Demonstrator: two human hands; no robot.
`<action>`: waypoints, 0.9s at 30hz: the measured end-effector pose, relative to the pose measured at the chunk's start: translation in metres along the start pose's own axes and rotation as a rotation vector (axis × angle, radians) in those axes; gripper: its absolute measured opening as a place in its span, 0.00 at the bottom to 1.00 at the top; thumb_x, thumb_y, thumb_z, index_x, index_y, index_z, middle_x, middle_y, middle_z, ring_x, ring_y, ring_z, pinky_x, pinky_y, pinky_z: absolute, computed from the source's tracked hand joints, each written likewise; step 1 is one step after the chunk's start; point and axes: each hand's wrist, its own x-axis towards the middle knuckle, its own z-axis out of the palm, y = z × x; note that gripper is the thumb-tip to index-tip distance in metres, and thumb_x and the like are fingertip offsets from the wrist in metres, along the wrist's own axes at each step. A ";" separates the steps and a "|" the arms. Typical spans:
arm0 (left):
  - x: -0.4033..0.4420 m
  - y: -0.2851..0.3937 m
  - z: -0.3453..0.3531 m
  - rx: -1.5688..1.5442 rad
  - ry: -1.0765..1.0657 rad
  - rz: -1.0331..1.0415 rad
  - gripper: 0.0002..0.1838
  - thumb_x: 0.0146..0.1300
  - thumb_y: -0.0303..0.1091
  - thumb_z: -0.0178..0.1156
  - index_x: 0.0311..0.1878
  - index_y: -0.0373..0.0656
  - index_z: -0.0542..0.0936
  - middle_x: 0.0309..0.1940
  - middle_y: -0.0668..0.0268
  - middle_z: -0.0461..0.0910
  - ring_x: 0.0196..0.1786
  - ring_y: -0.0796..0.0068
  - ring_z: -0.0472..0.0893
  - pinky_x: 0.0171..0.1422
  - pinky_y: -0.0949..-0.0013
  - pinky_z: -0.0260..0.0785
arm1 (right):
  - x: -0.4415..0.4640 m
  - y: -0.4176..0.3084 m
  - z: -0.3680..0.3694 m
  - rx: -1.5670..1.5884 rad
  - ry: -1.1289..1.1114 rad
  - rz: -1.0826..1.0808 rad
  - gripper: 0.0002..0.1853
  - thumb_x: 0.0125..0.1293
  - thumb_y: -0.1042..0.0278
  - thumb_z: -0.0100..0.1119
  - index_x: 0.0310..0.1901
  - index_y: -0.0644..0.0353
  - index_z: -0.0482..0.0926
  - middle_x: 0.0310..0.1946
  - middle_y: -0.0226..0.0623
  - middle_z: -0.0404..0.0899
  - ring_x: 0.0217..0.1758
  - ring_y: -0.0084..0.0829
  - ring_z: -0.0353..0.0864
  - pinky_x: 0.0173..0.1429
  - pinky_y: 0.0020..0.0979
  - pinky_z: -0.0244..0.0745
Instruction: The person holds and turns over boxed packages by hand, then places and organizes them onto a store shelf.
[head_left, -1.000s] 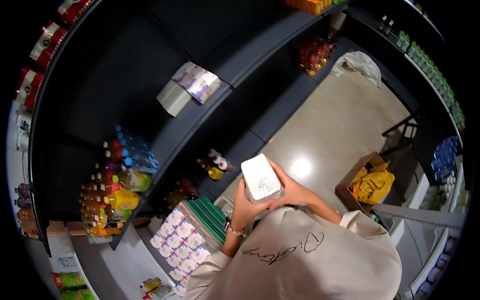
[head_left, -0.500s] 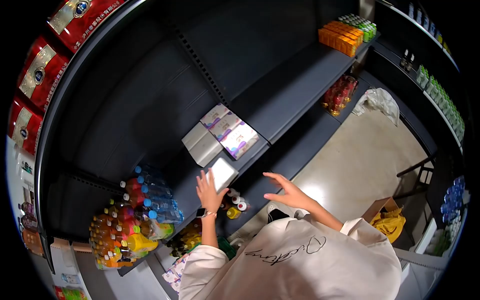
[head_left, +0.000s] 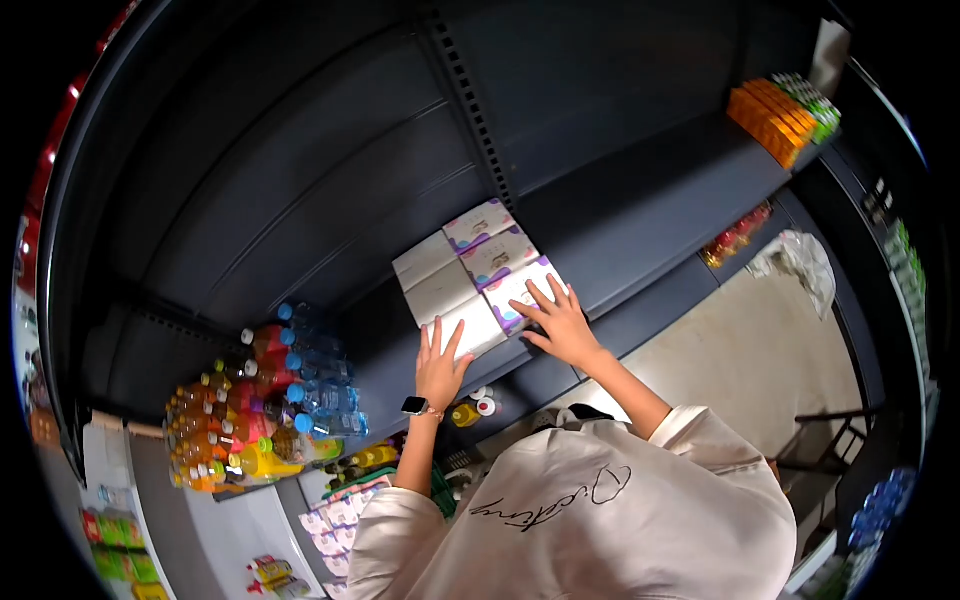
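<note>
Two short rows of tissue packs sit side by side on the dark shelf. One row has plain white tops, such as the front white pack (head_left: 478, 332); the other shows purple-printed tops, like the printed tissue pack (head_left: 482, 222) at the back. My left hand (head_left: 440, 375), wearing a watch, rests its spread fingers on the near end of the front white pack. With fingers apart, my right hand (head_left: 563, 328) lies on the front printed pack (head_left: 540, 281). Neither hand is wrapped around anything.
Bottled drinks (head_left: 250, 410) and blue-capped water bottles (head_left: 325, 375) stand on the shelf at left. Orange boxes (head_left: 770, 122) sit at the far right. Below left is a green crate (head_left: 440, 490) beside more tissue packs (head_left: 335, 530). A white plastic bag (head_left: 800, 268) lies on the floor.
The white pack by my left hand has moved back into line with the white row. My right hand has come from the air onto the front printed pack. The view has shifted.
</note>
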 end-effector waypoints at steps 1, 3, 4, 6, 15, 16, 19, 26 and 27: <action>0.000 0.001 0.000 -0.025 0.003 -0.011 0.33 0.64 0.49 0.57 0.72 0.65 0.62 0.75 0.54 0.51 0.75 0.40 0.50 0.71 0.42 0.53 | 0.003 0.002 0.003 -0.024 -0.018 -0.039 0.34 0.56 0.57 0.64 0.67 0.33 0.67 0.73 0.36 0.56 0.75 0.53 0.48 0.70 0.64 0.48; 0.002 0.004 -0.001 -0.012 0.014 -0.043 0.32 0.65 0.49 0.57 0.72 0.64 0.62 0.75 0.54 0.51 0.75 0.39 0.49 0.71 0.41 0.52 | 0.007 0.005 0.007 -0.027 -0.009 -0.066 0.34 0.56 0.59 0.64 0.67 0.33 0.67 0.73 0.35 0.56 0.75 0.52 0.49 0.69 0.64 0.49; 0.001 0.007 -0.001 -0.008 0.015 -0.062 0.32 0.65 0.48 0.56 0.72 0.64 0.62 0.75 0.54 0.51 0.75 0.39 0.49 0.71 0.41 0.51 | 0.007 0.006 0.007 -0.027 -0.010 -0.078 0.34 0.56 0.59 0.64 0.67 0.33 0.67 0.72 0.35 0.56 0.75 0.51 0.49 0.68 0.64 0.50; -0.001 0.011 0.006 0.057 0.041 -0.083 0.33 0.64 0.49 0.57 0.72 0.62 0.62 0.74 0.53 0.52 0.75 0.41 0.49 0.71 0.38 0.48 | 0.007 0.006 0.005 -0.006 -0.034 -0.073 0.35 0.56 0.60 0.64 0.67 0.33 0.67 0.72 0.35 0.57 0.75 0.51 0.49 0.68 0.63 0.50; -0.003 0.093 0.007 0.144 0.052 -0.263 0.57 0.37 0.54 0.76 0.73 0.57 0.58 0.65 0.65 0.67 0.68 0.61 0.64 0.75 0.42 0.45 | 0.011 0.020 0.001 -0.028 -0.061 -0.154 0.37 0.56 0.65 0.61 0.69 0.32 0.63 0.72 0.35 0.57 0.74 0.49 0.51 0.69 0.64 0.47; -0.013 0.083 0.029 0.207 0.137 -0.231 0.54 0.38 0.49 0.76 0.72 0.56 0.61 0.62 0.66 0.69 0.66 0.62 0.66 0.73 0.43 0.47 | 0.012 0.023 0.000 -0.016 -0.062 -0.171 0.38 0.55 0.66 0.61 0.69 0.32 0.63 0.71 0.36 0.58 0.73 0.49 0.53 0.69 0.64 0.48; -0.023 0.082 0.036 0.226 0.261 -0.199 0.44 0.40 0.38 0.74 0.66 0.52 0.69 0.55 0.65 0.73 0.61 0.62 0.69 0.70 0.46 0.53 | 0.013 0.027 0.002 0.003 -0.054 -0.187 0.38 0.55 0.66 0.61 0.69 0.33 0.64 0.71 0.36 0.59 0.73 0.50 0.53 0.68 0.64 0.49; 0.001 0.096 0.007 -1.098 1.017 -0.710 0.35 0.60 0.30 0.65 0.65 0.37 0.58 0.53 0.56 0.74 0.53 0.66 0.74 0.58 0.67 0.66 | 0.013 0.033 0.001 0.053 -0.020 -0.231 0.39 0.52 0.70 0.63 0.68 0.35 0.65 0.70 0.36 0.59 0.72 0.50 0.55 0.67 0.62 0.53; 0.003 0.092 0.003 -1.373 1.072 -0.794 0.40 0.62 0.30 0.64 0.70 0.38 0.51 0.54 0.57 0.73 0.53 0.69 0.73 0.58 0.67 0.66 | 0.013 0.033 0.003 0.054 -0.008 -0.230 0.39 0.51 0.70 0.63 0.68 0.35 0.65 0.70 0.36 0.59 0.72 0.50 0.55 0.67 0.62 0.53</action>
